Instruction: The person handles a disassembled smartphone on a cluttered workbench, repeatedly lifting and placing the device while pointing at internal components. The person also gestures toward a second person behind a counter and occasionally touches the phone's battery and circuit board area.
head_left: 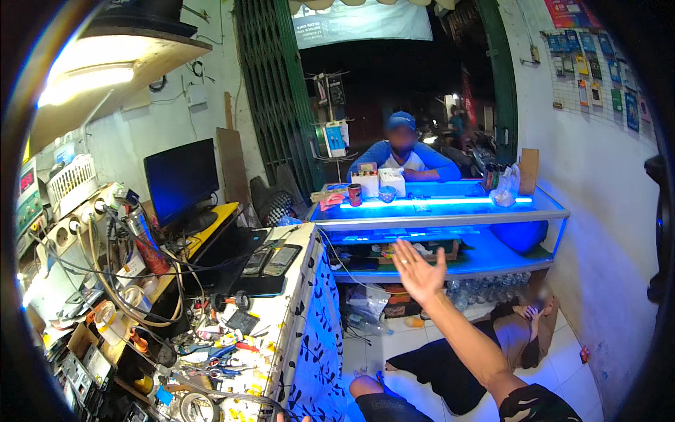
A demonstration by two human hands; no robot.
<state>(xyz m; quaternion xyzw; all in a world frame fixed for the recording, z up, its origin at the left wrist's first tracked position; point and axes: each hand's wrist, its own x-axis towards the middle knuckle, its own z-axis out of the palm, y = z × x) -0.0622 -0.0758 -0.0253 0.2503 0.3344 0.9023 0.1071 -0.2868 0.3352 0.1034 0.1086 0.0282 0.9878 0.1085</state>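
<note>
My right hand [420, 274] is raised at mid-picture, palm up, fingers stretched out, holding nothing; a ring shows on one finger. Beyond it stands a glass display counter [439, 219] lit blue, with cartons [391, 183], a can [355, 195] and a clear bag [505, 188] on top. Only fingertips of my left hand [302, 418] reach into the bottom edge, beside the cluttered white workbench [299, 264], so its grip is unclear. Phones [280, 259], pliers, tweezers and tape rolls [197, 408] lie on that bench.
Someone in a blue cap [403, 158] leans on the counter's far side. Another person [520, 337] lies on the tiled floor at right, hands near the head. A monitor [176, 186], cables and a spray can [148, 243] crowd the left. Bottles [478, 292] sit under the counter.
</note>
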